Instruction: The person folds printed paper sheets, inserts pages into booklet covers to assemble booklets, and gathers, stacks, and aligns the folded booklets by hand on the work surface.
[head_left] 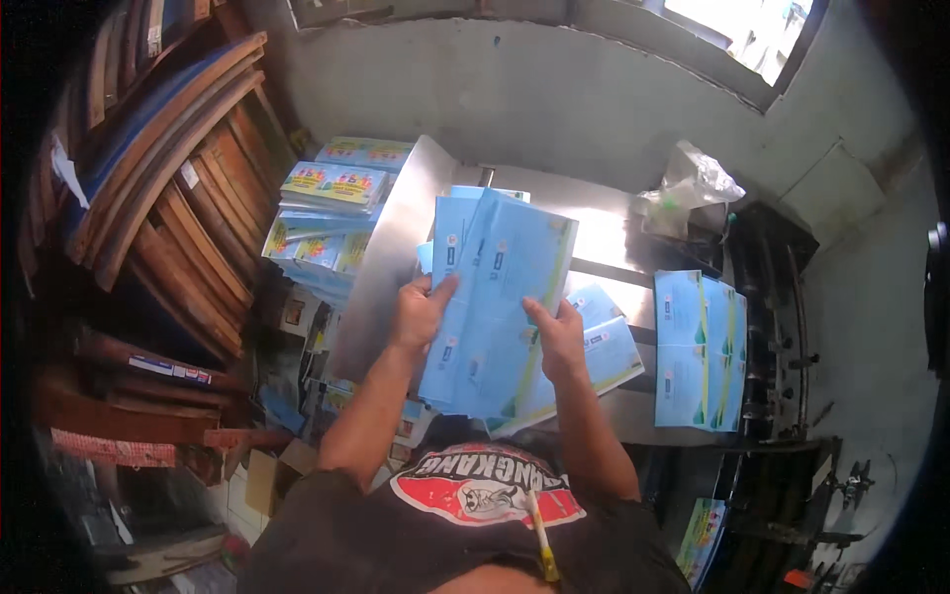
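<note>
Light-blue printed sheets [500,297] are held up in front of me, overlapping and slightly fanned. My left hand [424,309] grips their left edge, thumb on top. On the right edge, my right hand [556,335] pinches them with its thumb over the face. Beneath, more blue sheets [616,354] lie loosely on the metal table [604,233], to the right of my right hand. Farther right, overlapping blue sheets [679,346] rest in a row by a black machine part. How many sheets I hold cannot be made out.
Stacks of colourful printed sheets [336,188] stand left of an upright metal panel [391,238]. Wooden frames [188,198] lean at the far left. A clear plastic bag [693,183] sits at the back right, near a black machine with rods [777,327]. An open cardboard box [265,480] is low on the left.
</note>
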Demonstrator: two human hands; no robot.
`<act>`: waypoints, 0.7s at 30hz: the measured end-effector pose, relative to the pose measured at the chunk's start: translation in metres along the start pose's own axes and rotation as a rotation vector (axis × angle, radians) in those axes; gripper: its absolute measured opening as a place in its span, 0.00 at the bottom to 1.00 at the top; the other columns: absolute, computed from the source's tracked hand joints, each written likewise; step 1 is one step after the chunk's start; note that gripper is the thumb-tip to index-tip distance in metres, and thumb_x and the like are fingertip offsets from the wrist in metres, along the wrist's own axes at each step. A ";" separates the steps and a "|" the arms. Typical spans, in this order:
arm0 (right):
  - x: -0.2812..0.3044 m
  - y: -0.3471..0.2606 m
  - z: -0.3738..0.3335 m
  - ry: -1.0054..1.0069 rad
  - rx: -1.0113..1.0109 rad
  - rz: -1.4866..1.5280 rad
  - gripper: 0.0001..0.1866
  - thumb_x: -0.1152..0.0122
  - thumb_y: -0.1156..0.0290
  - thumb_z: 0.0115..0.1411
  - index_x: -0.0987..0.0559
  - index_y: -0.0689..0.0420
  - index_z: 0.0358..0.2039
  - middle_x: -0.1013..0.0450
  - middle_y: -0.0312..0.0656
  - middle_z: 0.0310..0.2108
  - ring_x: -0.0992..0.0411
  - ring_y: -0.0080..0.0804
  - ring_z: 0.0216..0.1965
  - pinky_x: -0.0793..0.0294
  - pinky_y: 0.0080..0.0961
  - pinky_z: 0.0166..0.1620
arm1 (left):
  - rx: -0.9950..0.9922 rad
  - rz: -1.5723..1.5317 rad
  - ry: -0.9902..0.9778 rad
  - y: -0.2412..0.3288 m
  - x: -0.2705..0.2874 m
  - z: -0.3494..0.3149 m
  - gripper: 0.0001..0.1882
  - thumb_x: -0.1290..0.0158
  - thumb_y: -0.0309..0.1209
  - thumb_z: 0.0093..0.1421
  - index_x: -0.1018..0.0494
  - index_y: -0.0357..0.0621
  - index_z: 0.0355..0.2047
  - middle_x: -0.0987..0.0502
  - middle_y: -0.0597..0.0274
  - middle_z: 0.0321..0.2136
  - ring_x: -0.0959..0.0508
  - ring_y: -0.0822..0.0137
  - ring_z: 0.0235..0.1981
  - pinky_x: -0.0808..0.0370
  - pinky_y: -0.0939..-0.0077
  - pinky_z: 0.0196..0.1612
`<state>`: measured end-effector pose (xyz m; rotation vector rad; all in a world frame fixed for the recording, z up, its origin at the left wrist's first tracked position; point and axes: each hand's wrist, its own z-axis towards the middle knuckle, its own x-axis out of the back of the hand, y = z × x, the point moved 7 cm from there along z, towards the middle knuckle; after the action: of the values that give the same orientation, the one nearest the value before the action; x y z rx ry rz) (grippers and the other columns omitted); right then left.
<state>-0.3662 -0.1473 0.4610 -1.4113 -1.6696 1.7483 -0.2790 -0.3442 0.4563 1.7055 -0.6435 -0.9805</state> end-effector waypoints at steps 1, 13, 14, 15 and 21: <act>0.000 0.005 0.001 0.022 0.001 0.001 0.22 0.36 0.69 0.62 0.27 0.65 0.53 0.25 0.45 0.44 0.27 0.30 0.45 0.25 0.26 0.46 | 0.014 0.000 -0.017 0.004 -0.009 -0.002 0.14 0.41 0.34 0.63 0.22 0.35 0.43 0.18 0.59 0.35 0.20 0.71 0.33 0.21 0.75 0.37; 0.053 -0.011 -0.014 -0.402 0.241 -1.836 0.48 0.27 0.68 0.43 0.39 0.52 0.66 0.41 0.46 0.65 0.50 0.50 0.69 0.58 0.59 0.70 | -0.055 0.148 -0.084 0.089 0.039 0.029 0.18 0.45 0.30 0.64 0.28 0.33 0.51 0.20 0.55 0.42 0.20 0.67 0.38 0.22 0.72 0.43; 0.047 -0.015 -0.012 -0.404 0.238 -1.833 0.48 0.27 0.68 0.43 0.39 0.52 0.66 0.41 0.46 0.65 0.50 0.50 0.69 0.58 0.59 0.70 | -0.035 0.106 -0.101 0.092 0.043 0.029 0.18 0.45 0.30 0.64 0.29 0.33 0.52 0.21 0.55 0.42 0.20 0.66 0.39 0.22 0.71 0.44; 0.041 -0.014 -0.006 -0.488 0.158 -1.868 0.47 0.27 0.70 0.42 0.37 0.52 0.64 0.40 0.46 0.64 0.50 0.48 0.69 0.59 0.62 0.70 | -0.037 0.106 -0.098 0.093 0.044 0.028 0.18 0.45 0.30 0.64 0.29 0.33 0.52 0.21 0.55 0.42 0.20 0.66 0.39 0.22 0.71 0.44; 0.037 -0.004 0.016 -0.606 0.300 -1.966 0.38 0.32 0.75 0.43 0.33 0.54 0.58 0.36 0.46 0.57 0.44 0.45 0.66 0.60 0.64 0.69 | -0.065 -0.011 -0.052 0.085 0.063 0.012 0.18 0.46 0.28 0.64 0.30 0.32 0.53 0.23 0.53 0.46 0.21 0.65 0.43 0.24 0.71 0.47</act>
<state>-0.3970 -0.1257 0.4460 0.9744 -1.6162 0.8967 -0.2532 -0.4291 0.5149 1.6331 -0.6294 -1.0455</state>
